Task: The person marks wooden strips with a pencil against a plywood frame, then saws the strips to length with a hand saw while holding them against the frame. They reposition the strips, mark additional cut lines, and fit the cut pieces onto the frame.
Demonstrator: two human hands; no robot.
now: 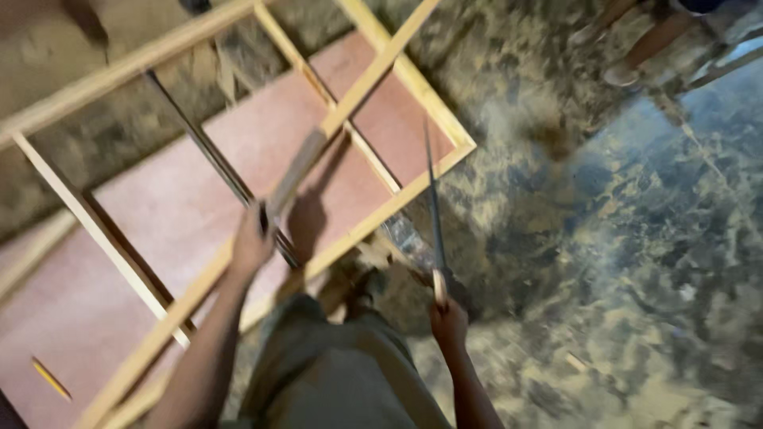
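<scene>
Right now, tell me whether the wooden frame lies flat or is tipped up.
Cannot tell for sure: the wooden frame looks raised at the near edge, where the left hand grips it over the reddish board.

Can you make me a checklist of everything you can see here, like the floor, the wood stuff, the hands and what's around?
Surface: mottled dark and tan floor, shiny on the right.
Job's things: pale wooden frame lying tilted over a reddish board; a wooden strip in the left hand; a long thin blade with a pale handle in the right hand, pointing up.
Clutter: a small yellow piece on the board; a clear crumpled item by the frame's edge, too blurred to tell what.
Grippers: left hand closed on the strip; right hand closed on the blade's handle.
Cables: nothing seen.
Surroundings: another person's feet at the top right.
</scene>
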